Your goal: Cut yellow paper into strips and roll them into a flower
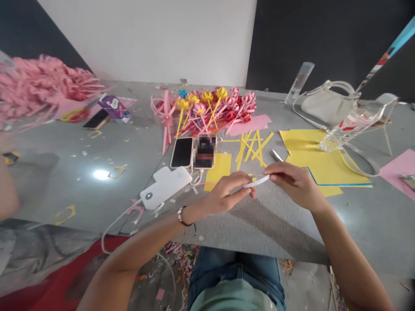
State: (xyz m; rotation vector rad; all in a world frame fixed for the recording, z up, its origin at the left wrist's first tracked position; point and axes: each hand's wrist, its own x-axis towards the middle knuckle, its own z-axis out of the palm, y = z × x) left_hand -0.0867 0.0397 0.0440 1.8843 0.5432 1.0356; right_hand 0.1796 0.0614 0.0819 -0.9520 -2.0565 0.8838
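Observation:
A narrow, slightly bowed white strip (257, 182) spans the gap between my two hands above the table's front part. My left hand (230, 190) is closed on its left end, between thumb and fingers. At the other end, the fingertips of my right hand (292, 181) pinch it. A small yellow bit (253, 177) shows just behind the strip; whether it is held cannot be made out. Yellow paper strips (254, 147) lie crisscrossed beyond my hands. Past my right fingers rests a slim silver tool (277, 155), its kind unclear.
Two phones (182, 152) and a white power strip (167, 188) with a cable lie left. Behind them are curled-paper flowers (223, 106). On the right are yellow sheets (327, 166), a plastic bottle (353, 123) and a white bag (327, 106). Another person's arm (8, 181) shows far left.

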